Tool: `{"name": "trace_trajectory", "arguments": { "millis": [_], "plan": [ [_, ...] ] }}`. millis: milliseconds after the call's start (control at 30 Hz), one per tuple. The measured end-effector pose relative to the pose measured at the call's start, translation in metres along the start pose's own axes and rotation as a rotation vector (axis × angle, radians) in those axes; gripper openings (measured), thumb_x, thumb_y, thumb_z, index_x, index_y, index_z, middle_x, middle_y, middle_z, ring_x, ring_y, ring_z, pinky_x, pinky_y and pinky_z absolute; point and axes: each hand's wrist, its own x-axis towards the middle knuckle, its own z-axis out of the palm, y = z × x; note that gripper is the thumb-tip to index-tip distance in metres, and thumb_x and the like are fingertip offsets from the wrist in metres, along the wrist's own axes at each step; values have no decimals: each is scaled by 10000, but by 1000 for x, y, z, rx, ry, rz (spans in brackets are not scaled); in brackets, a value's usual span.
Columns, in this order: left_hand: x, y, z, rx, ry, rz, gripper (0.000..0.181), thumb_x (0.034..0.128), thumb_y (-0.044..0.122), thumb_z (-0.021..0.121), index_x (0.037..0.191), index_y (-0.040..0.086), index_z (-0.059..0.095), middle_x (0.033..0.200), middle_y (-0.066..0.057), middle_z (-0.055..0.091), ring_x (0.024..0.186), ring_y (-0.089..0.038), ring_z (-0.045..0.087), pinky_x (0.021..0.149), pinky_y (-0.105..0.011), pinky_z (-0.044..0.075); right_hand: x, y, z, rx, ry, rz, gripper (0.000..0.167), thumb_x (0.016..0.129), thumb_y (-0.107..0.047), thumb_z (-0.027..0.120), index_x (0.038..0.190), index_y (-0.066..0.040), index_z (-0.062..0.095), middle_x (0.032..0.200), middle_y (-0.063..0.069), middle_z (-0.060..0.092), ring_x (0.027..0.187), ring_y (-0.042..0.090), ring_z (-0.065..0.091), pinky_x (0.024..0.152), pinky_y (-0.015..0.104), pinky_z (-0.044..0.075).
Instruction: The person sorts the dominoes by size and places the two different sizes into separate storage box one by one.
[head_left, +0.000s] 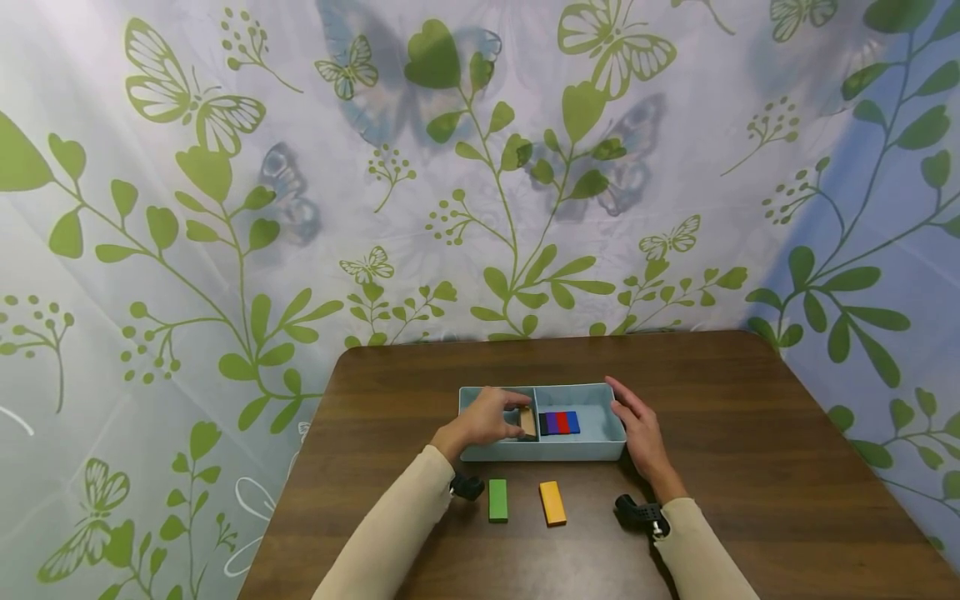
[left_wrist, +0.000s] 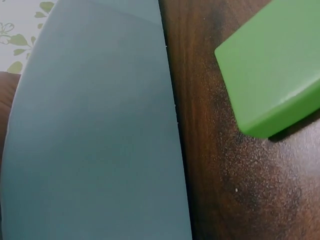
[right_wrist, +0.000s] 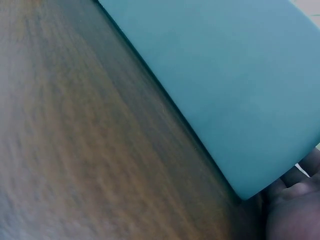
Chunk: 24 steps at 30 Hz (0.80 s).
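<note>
Your left hand pinches a tan block between thumb and fingers, inside a pale blue tray. Just right of that grip sit four blocks in a row: black, purple, red and blue. Your right hand, fingers extended, rests at the tray's right end. Four appear placed, one is in hand; green and orange blocks remain outside, nearer you than the grip.
</note>
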Motion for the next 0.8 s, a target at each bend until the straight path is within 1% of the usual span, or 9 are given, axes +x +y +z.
{"name": "trace_trajectory", "arguments": {
  "millis": [100, 400, 600, 800],
  "plan": [
    [1, 0, 0, 5, -6, 3, 569, 921, 152, 902, 1452, 78, 711, 1452, -74, 734, 1287, -262, 738, 1098, -382, 588, 0, 0, 0, -1, 2, 2, 508, 1193, -267, 450, 1688, -155, 448, 1806, 85, 316, 1693, 350, 217, 1344, 655, 179],
    [6, -1, 3, 73, -28, -3, 590, 893, 153, 925, 1437, 60, 719, 1408, -75, 757, 1293, -217, 713, 1137, -375, 558, -2, -1, 0, -8, -1, 4, 511, 1191, -262, 452, 1690, -152, 445, 1806, 93, 314, 1690, 360, 223, 1341, 662, 182],
    [8, -1, 5, 76, -36, -5, 602, 887, 150, 932, 1441, 55, 716, 1427, -79, 748, 1301, -214, 717, 1141, -363, 554, -2, -3, -1, -7, -2, -1, 510, 1193, -254, 441, 1691, -145, 441, 1809, 97, 306, 1694, 362, 209, 1343, 660, 175],
    [8, -1, 4, 69, -43, -10, 610, 892, 143, 924, 1453, 49, 703, 1450, -87, 734, 1347, -239, 690, 1170, -386, 533, -1, -1, 0, 0, 1, -2, 507, 1192, -257, 448, 1687, -148, 449, 1806, 93, 313, 1693, 356, 216, 1345, 657, 176]
  ]
}}
